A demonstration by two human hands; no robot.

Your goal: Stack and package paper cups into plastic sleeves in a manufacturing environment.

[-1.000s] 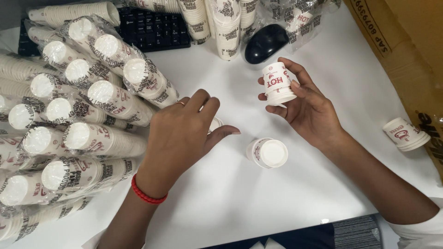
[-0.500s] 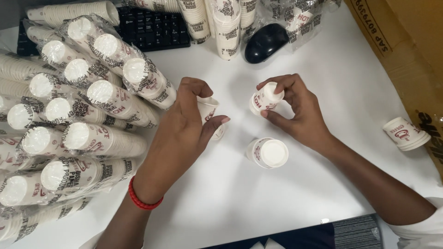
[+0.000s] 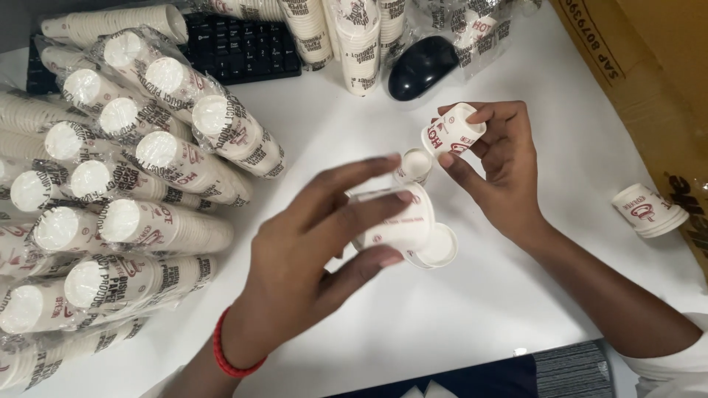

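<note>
White table (image 3: 516, 295), sleeved cup stacks left of the hands. Left hand (image 3: 317, 250) grips a cup (image 3: 402, 228), probably a short nested stack; right hand (image 3: 494, 158) pinches a single cup (image 3: 451, 130) just above. Best to align rims squarely before nesting.

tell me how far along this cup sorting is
Done: a small stack of paper cups sits set aside at the right edge of the table. In hand: the left hand holds a cup stack, the right hand a single cup. Left: many wrapped cup sleeves lie piled at left.
</note>
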